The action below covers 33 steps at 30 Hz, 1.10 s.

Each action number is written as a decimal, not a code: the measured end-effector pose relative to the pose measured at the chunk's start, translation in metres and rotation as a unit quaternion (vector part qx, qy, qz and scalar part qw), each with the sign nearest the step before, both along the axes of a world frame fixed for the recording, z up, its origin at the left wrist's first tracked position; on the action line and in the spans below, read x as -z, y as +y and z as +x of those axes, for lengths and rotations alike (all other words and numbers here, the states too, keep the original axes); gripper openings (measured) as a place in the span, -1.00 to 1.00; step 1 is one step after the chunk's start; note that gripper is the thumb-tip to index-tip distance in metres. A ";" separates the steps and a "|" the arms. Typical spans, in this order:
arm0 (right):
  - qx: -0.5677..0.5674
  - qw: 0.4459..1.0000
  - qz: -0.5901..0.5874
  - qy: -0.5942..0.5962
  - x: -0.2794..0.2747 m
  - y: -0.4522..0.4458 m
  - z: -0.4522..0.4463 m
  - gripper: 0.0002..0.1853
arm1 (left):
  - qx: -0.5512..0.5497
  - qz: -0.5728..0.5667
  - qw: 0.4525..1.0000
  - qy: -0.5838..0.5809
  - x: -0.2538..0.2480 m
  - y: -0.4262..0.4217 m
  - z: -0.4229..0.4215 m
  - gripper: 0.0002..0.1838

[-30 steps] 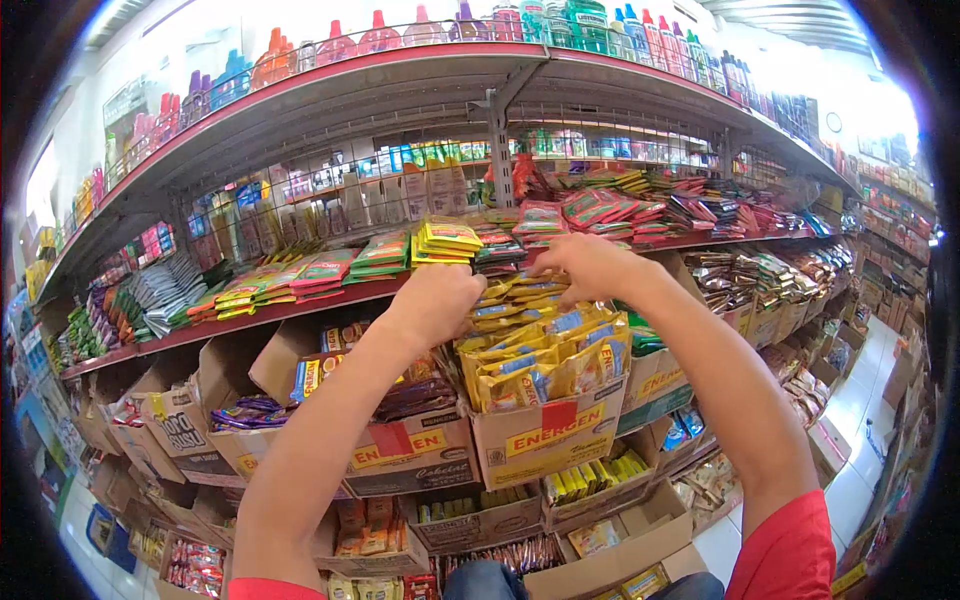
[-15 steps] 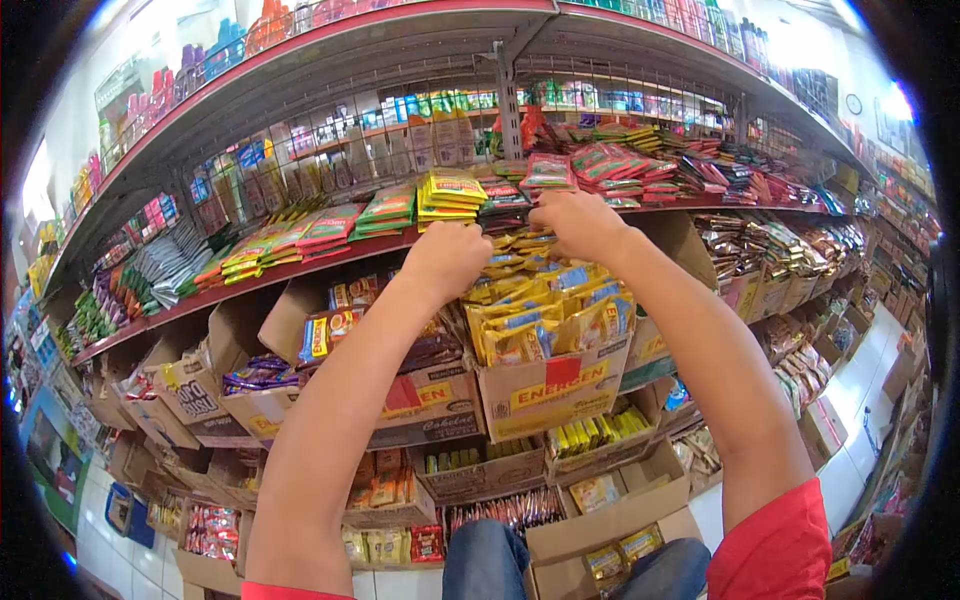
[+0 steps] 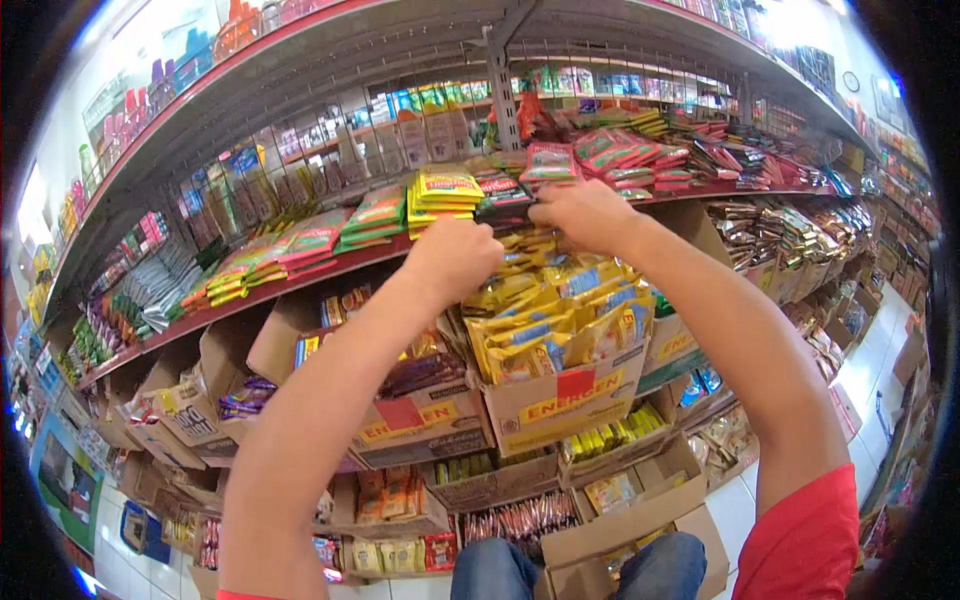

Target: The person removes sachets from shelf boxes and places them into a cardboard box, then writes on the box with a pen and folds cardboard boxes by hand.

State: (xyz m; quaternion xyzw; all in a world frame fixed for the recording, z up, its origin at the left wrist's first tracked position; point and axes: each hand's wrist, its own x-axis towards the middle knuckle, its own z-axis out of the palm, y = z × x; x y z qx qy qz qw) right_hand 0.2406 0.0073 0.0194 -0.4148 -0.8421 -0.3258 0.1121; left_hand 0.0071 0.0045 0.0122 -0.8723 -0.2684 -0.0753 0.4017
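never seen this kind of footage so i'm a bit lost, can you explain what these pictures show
There is no machine here, just a person's bare left hand and right hand. Every picture comes from one camera worn on that person's head, looking forward and down. Both hands reach over the back of a cardboard box filled with yellow packets. Behind it, stacks of colourful sachets lie on a shelf. Whether either hand holds anything can't be told, because the fingertips are hidden.
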 end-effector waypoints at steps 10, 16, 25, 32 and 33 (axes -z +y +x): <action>0.053 0.996 -0.067 0.038 0.004 -0.027 -0.009 -0.63 | -0.048 -0.030 0.997 -0.044 0.007 -0.027 0.015 -0.93; 0.067 0.984 -0.112 0.119 -0.006 -0.045 -0.005 -0.63 | -0.022 -0.105 0.986 -0.129 0.010 -0.047 -0.007 -0.84; 0.170 0.935 -0.311 0.021 -0.017 -0.030 -0.035 -0.53 | -0.097 -0.246 0.961 -0.084 0.010 -0.011 -0.006 -0.75; 0.201 0.914 -0.338 0.096 0.002 -0.005 -0.048 -0.25 | -0.114 -0.241 0.963 -0.034 0.015 0.022 0.005 -0.74; 0.221 0.912 -0.328 0.112 0.004 0.000 -0.049 -0.20 | -0.122 -0.243 0.962 -0.038 0.015 0.026 0.007 -0.72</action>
